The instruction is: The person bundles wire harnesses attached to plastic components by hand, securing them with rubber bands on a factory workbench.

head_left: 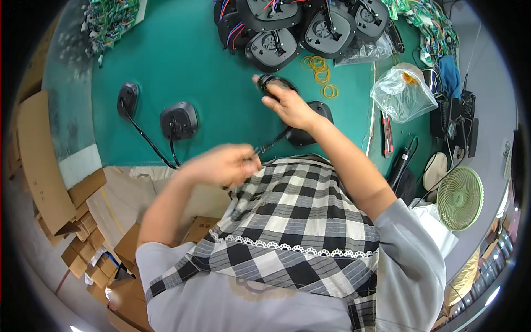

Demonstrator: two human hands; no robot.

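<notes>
My right hand (290,106) is over the green table, with loops of black cable (275,83) wound about its fingers. Below its wrist lies a black rounded-square housing (305,134), partly covered by the forearm. From that housing a black cable stretch (271,145) runs down to my left hand (229,165). That hand is blurred, its fingers curled around the cable close to the apron. Farther left, two similar black parts, a rounded-square housing (179,120) and a narrower housing (128,99), lie with cables trailing over the table's near edge.
Several black housings (327,33) with coloured wires are piled at the far side. Yellow rubber bands (319,67) lie beside them. Circuit boards (113,25) fill the far left. On the right are a clear plastic bag (404,94), a red cutter (386,134) and a green fan (460,198).
</notes>
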